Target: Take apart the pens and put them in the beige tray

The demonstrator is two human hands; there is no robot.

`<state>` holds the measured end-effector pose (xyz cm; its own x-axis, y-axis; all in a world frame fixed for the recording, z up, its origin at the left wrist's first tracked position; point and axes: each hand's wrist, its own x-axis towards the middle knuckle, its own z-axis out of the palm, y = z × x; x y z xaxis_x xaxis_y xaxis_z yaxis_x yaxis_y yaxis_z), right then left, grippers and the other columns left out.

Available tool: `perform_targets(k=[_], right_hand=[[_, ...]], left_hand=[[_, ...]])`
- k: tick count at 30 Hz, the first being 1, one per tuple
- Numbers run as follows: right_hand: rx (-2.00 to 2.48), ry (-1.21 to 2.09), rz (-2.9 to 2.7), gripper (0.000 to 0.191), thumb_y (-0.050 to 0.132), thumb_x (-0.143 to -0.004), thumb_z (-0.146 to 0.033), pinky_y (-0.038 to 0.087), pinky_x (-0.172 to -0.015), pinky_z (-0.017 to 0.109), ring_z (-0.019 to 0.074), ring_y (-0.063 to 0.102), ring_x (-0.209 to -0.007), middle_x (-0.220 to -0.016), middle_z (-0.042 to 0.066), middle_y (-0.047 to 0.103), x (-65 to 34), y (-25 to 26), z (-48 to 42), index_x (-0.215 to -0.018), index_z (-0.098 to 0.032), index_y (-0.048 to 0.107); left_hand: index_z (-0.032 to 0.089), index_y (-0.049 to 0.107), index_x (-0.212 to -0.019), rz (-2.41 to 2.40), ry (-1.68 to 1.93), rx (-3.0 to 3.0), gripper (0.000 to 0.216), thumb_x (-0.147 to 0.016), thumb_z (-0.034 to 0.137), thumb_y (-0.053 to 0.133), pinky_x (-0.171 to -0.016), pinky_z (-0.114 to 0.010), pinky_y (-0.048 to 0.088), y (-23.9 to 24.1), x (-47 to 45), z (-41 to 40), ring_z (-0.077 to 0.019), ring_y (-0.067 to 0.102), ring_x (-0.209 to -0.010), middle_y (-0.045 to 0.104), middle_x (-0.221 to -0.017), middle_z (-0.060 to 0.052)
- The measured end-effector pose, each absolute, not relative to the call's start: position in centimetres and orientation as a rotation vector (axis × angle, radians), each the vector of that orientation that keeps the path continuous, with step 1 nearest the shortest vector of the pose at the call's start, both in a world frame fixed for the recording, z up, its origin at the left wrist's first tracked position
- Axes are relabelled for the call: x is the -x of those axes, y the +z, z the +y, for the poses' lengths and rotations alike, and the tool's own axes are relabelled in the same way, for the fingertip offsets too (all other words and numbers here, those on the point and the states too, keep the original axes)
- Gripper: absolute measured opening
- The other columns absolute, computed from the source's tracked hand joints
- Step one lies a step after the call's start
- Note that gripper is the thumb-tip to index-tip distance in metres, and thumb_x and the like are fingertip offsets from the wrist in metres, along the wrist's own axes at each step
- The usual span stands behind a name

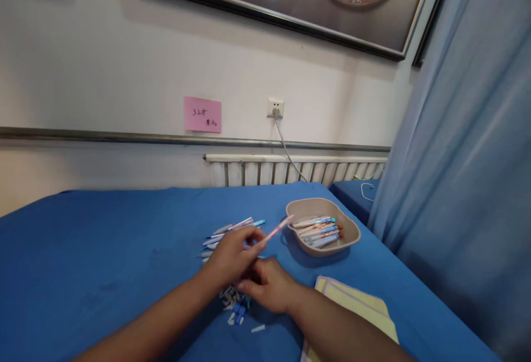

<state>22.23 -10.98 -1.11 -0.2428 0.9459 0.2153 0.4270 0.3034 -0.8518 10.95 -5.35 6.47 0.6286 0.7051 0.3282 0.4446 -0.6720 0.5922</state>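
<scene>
Left hand (237,251): thumb and fingers pinched on slim pink pen (279,228), slanted up to the right. Far end of pen in line with left edge of tan tray (315,207); contact with rim impossible to tell from this angle. Right hand (271,284): just below left hand, fingers curled inward and partly hidden; grip impossible to tell. Both hands close together, overlapping in view; contact between the 2 not confirmable.

On blue sheet (116,251), beyond and left of left hand: loose pile of pens (213,240), mostly white and pale grey, 1 with light blue end, pile partly covered by the hand. Below right hand: heap of small white and grey pieces (232,298), mixed with blue pieces (239,309); 1 white piece (258,329) lying apart to the right.

Inside tan tray: pale-barrelled pens (317,232) laid roughly side by side, with blue and orange-brown ends. Beside right forearm: yellow cloth (369,309) with purple edging, partly covered by the forearm.

On wall behind: pink note (202,114) with handwritten 32, white socket (275,108) with plug and cord, framed picture (332,8) above. At right: light blue curtain (464,157).
</scene>
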Motion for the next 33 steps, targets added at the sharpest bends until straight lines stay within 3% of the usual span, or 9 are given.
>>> perform_targets(k=[3,9,13,16,19,22,25,29,33], right_hand=[[1.262,0.812,-1.896,0.018,0.053,-0.082,-0.028,0.044,-0.060,0.021,0.0140,0.059,-0.070,-0.081,0.000,0.068,-22.2,-1.2,-11.0,-0.092,-0.018,0.064],[1.234,0.565,-2.065,0.033,0.051,-0.083,-0.027,0.046,-0.078,0.026,0.0195,0.059,-0.095,-0.111,-0.003,0.064,-22.2,-0.7,-11.2,-0.114,-0.029,0.058],[1.106,0.474,-2.213,0.041,0.046,-0.084,-0.019,0.044,-0.086,0.028,0.0191,0.056,-0.103,-0.121,-0.004,0.059,-22.5,0.2,-11.1,-0.123,-0.031,0.052],[1.085,0.490,-2.215,0.040,0.047,-0.082,-0.017,0.043,-0.088,0.029,0.0198,0.055,-0.104,-0.121,-0.003,0.059,-22.6,0.1,-11.1,-0.119,-0.030,0.055],[1.188,0.592,-2.024,0.033,0.053,-0.078,-0.021,0.045,-0.083,0.030,0.0215,0.057,-0.100,-0.111,-0.001,0.065,-22.7,-0.8,-10.9,-0.109,-0.028,0.062],[1.212,0.771,-1.738,0.021,0.051,-0.078,-0.021,0.048,-0.064,0.026,0.0178,0.061,-0.074,-0.083,0.000,0.069,-22.8,-2.0,-10.4,-0.093,-0.022,0.066],[1.174,0.885,-1.474,0.014,0.051,-0.078,-0.023,0.041,-0.049,0.020,0.0103,0.052,-0.050,-0.061,-0.002,0.060,-23.1,-2.7,-9.8,-0.077,-0.016,0.062],[1.192,0.920,-1.351,0.021,0.055,-0.077,-0.038,0.037,-0.045,0.019,0.0079,0.045,-0.045,-0.056,-0.005,0.052,-23.7,-2.9,-9.5,-0.071,-0.017,0.056],[1.256,0.813,-1.389,0.029,0.053,-0.078,-0.046,0.037,-0.048,0.020,0.0093,0.045,-0.048,-0.056,-0.004,0.052,-24.4,-3.1,-9.4,-0.070,-0.018,0.055]], left_hand=[[0.021,0.066,-0.090,0.887,0.534,-2.702,0.021,-0.082,0.032,0.050,-0.070,-0.025,0.043,8.1,-17.3,-4.2,-0.0181,0.060,-0.083,0.069,-0.089,-0.003],[0.014,0.067,-0.083,0.921,0.287,-2.783,0.013,-0.076,0.024,0.064,-0.076,-0.035,0.046,6.7,-27.2,-2.4,-0.0262,0.061,-0.089,0.068,-0.090,-0.013],[0.014,0.058,-0.104,0.936,0.175,-2.775,0.024,-0.087,0.031,0.053,-0.080,-0.038,0.049,4.7,-29.3,-1.9,-0.0206,0.059,-0.093,0.059,-0.106,-0.006],[0.014,0.060,-0.101,0.906,0.208,-2.748,0.020,-0.086,0.026,0.055,-0.079,-0.037,0.049,4.4,-29.5,-1.7,-0.0206,0.059,-0.091,0.061,-0.103,-0.008],[0.013,0.066,-0.091,0.858,0.362,-2.708,0.015,-0.081,0.015,0.054,-0.081,-0.035,0.046,5.6,-27.9,-1.6,-0.0242,0.060,-0.092,0.067,-0.094,-0.011],[0.018,0.064,-0.100,0.834,0.544,-2.644,0.025,-0.082,0.014,0.047,-0.082,-0.028,0.044,6.8,-23.3,-1.8,-0.0197,0.060,-0.093,0.068,-0.099,-0.006],[0.018,0.063,-0.098,0.875,0.669,-2.542,0.025,-0.084,0.021,0.042,-0.076,-0.024,0.046,6.4,-15.7,-2.2,-0.0161,0.062,-0.087,0.069,-0.096,-0.003],[0.016,0.064,-0.086,1.109,0.898,-2.110,0.023,-0.079,0.033,0.050,-0.066,-0.026,0.047,2.9,-5.2,-3.4,-0.0183,0.063,-0.072,0.070,-0.078,-0.003],[0.018,0.064,-0.089,1.229,0.974,-1.945,0.024,-0.077,0.036,0.053,-0.076,-0.031,0.047,-0.2,0.3,-4.2,-0.0213,0.063,-0.081,0.070,-0.084,-0.003]])
